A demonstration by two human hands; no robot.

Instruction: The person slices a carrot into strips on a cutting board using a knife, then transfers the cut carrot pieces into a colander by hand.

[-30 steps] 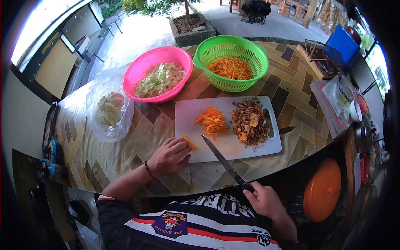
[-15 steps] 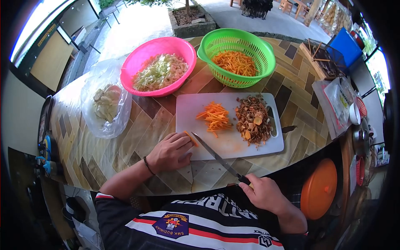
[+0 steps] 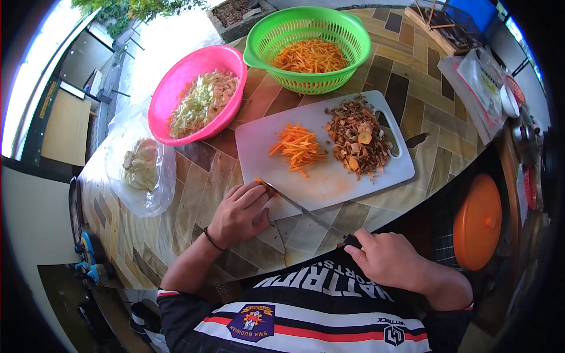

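My left hand (image 3: 240, 213) is closed over a piece of carrot (image 3: 262, 184) at the left edge of the white cutting board (image 3: 253, 138). Most of that carrot is hidden under my fingers. My right hand (image 3: 385, 259) grips a knife (image 3: 306, 213) by its handle, and the blade slants up and left so its tip meets the carrot by my left fingertips. On the board lies a pile of orange carrot sticks (image 3: 295, 147). To its right is a heap of brown peelings and scraps (image 3: 359, 135), next to the board's handle slot.
Behind the board stand a green colander (image 3: 303, 82) with shredded carrot and a pink basin (image 3: 232, 97) with shredded cabbage. A clear plastic bag (image 3: 159, 194) with pale contents lies left. An orange lid (image 3: 477, 220) is below the table's right edge.
The view has shifted and tilted, so the board and bowls appear turned. The knife tip has come onto the carrot at my left fingers; before, it was just right of it.
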